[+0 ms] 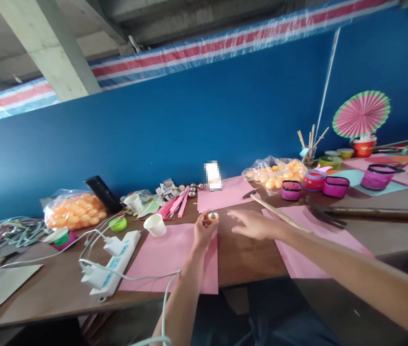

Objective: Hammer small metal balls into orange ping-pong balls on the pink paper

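Ball [213, 216], shiny on top, gripped at the fingertips of the left hand [204, 231].
It is pinched from the side, probably so that its top is left uncovered; to the right of the grip, the right hand [251, 224] is held open, with nothing seen in it. Orange balls are kept in a clear bag [59, 196] far left of the grip and a second bag [269, 162] beyond it to the right, presumably against rolling. Sticks [311, 138] are stood in a jar [309, 155] farther right. A white cup [155, 226] is set left of the grip; its contents cannot be told.
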A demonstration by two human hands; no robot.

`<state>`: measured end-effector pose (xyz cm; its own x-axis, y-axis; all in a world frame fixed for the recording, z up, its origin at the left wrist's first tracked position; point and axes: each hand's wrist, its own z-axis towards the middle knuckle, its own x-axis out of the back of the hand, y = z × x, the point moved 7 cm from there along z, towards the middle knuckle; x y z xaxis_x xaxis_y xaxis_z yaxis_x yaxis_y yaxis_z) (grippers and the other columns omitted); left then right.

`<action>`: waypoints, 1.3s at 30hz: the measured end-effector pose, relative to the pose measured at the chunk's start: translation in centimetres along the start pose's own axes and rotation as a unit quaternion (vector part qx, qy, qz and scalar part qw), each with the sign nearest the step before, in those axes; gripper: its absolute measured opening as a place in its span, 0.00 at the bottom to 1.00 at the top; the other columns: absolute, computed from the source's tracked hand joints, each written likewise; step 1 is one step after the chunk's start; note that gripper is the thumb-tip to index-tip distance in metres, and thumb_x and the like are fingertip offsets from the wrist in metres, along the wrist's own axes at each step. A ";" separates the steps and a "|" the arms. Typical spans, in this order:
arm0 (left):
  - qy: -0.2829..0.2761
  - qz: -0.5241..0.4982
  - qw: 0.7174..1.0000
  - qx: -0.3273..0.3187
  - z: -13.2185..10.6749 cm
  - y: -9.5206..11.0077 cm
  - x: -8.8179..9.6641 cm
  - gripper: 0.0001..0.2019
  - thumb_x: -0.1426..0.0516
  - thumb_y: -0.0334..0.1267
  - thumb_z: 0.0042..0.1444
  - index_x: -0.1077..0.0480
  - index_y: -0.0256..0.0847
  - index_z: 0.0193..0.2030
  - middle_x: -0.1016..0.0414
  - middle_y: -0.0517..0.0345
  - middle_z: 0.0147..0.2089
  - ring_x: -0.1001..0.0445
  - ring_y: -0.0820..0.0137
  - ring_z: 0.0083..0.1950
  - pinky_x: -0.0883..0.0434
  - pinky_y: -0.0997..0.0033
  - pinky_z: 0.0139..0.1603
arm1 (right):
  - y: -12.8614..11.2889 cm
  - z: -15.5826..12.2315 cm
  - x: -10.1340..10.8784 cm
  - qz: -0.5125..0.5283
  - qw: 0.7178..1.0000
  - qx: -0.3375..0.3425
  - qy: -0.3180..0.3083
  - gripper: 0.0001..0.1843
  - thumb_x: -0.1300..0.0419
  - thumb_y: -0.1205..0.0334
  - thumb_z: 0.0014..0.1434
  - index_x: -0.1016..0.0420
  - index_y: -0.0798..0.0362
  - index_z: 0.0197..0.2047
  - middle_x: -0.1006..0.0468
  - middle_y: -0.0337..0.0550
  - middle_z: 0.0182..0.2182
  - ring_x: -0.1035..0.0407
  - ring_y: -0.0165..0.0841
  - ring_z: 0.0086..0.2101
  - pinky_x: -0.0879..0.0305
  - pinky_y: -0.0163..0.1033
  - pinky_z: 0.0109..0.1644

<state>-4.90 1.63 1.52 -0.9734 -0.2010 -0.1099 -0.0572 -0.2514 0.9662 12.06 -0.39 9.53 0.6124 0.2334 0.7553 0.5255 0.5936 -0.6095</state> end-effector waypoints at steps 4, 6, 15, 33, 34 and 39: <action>-0.017 0.025 0.999 -0.028 -0.3 0.5 -0.4 0.20 0.39 0.33 0.39 0.33 0.40 0.43 0.28 0.54 0.39 0.28 0.72 0.35 0.32 0.73 0.36 | 2.4 0.5 -4.1 0.058 0.994 -0.041 0.082 0.27 0.43 0.58 0.50 0.38 0.57 0.53 0.32 0.54 0.49 0.35 0.42 0.48 0.38 0.45 0.48; -0.031 0.037 0.998 -0.042 -0.5 0.8 -0.7 0.19 0.39 0.32 0.40 0.34 0.40 0.42 0.28 0.53 0.39 0.28 0.70 0.38 0.32 0.72 0.38 | 2.0 0.8 -4.7 0.090 0.985 -0.038 0.141 0.25 0.43 0.59 0.50 0.38 0.57 0.51 0.30 0.53 0.47 0.35 0.40 0.47 0.39 0.44 0.49; -0.048 0.111 0.989 -0.088 -1.0 1.2 -1.6 0.16 0.46 0.23 0.38 0.34 0.40 0.36 0.29 0.56 0.35 0.29 0.69 0.37 0.32 0.72 0.36 | 1.9 1.2 -5.7 0.217 0.950 -0.056 0.217 0.17 0.42 0.59 0.49 0.34 0.54 0.42 0.27 0.44 0.39 0.31 0.34 0.40 0.37 0.40 0.46; 0.007 -0.089 0.993 -0.073 0.6 2.0 -0.3 0.16 0.46 0.30 0.47 0.35 0.39 0.45 0.31 0.53 0.41 0.29 0.71 0.41 0.32 0.66 0.45 | 2.4 0.3 -5.2 0.219 0.934 -0.077 0.270 0.16 0.44 0.57 0.51 0.33 0.55 0.42 0.26 0.45 0.38 0.31 0.34 0.39 0.37 0.38 0.43; 0.027 -0.127 0.990 -0.061 0.9 2.1 -0.1 0.15 0.45 0.31 0.47 0.35 0.39 0.45 0.31 0.54 0.41 0.29 0.72 0.40 0.32 0.66 0.44 | 2.4 0.3 -5.1 0.222 0.933 -0.077 0.272 0.15 0.44 0.56 0.51 0.33 0.55 0.41 0.26 0.45 0.37 0.31 0.34 0.38 0.37 0.38 0.43; 0.092 -0.269 0.958 0.037 1.4 2.1 1.0 0.15 0.43 0.39 0.47 0.34 0.39 0.43 0.29 0.53 0.39 0.27 0.72 0.35 0.30 0.70 0.36 | 2.3 1.8 -2.7 0.237 0.926 -0.076 0.283 0.17 0.45 0.53 0.51 0.33 0.54 0.42 0.26 0.45 0.37 0.31 0.32 0.36 0.36 0.36 0.39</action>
<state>-6.27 2.28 3.74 -0.7438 -0.2257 -0.6291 -0.5618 -0.2989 0.7714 10.62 1.74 6.52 0.9845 -0.0270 0.1734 0.1695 0.4019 -0.8999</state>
